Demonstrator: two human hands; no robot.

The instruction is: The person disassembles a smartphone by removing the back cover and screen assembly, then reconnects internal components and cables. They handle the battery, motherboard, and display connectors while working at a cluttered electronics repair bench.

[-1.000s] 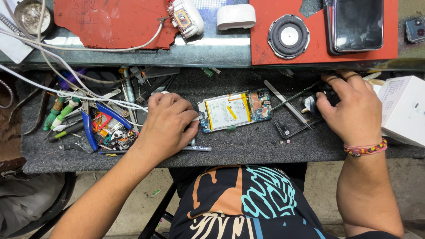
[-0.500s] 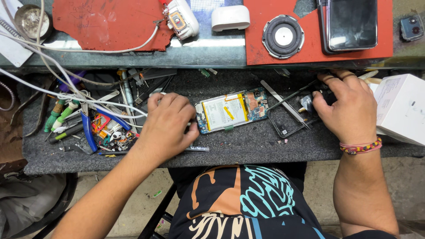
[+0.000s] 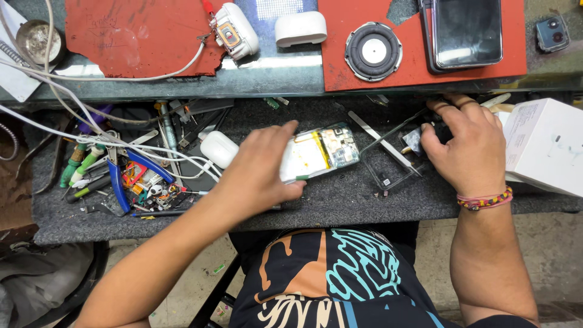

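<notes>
Having been flat on the dark felt mat [image 3: 340, 200] before, the opened phone with its yellow battery [image 3: 319, 155] was now gripped by the left hand [image 3: 258, 176], thumb and fingers clasping its nine-o'clock end, while the right hand [image 3: 467, 149], at three o'clock, pinched a small grey part [image 3: 414, 140].

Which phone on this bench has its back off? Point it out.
The opened phone held by the left hand on the grey mat, battery and circuit board exposed. The dark phone on the red mat is closed.

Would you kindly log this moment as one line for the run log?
left hand: grips opened phone, lifted at an angle | right hand: on small parts by white box | surface: grey mat
</notes>
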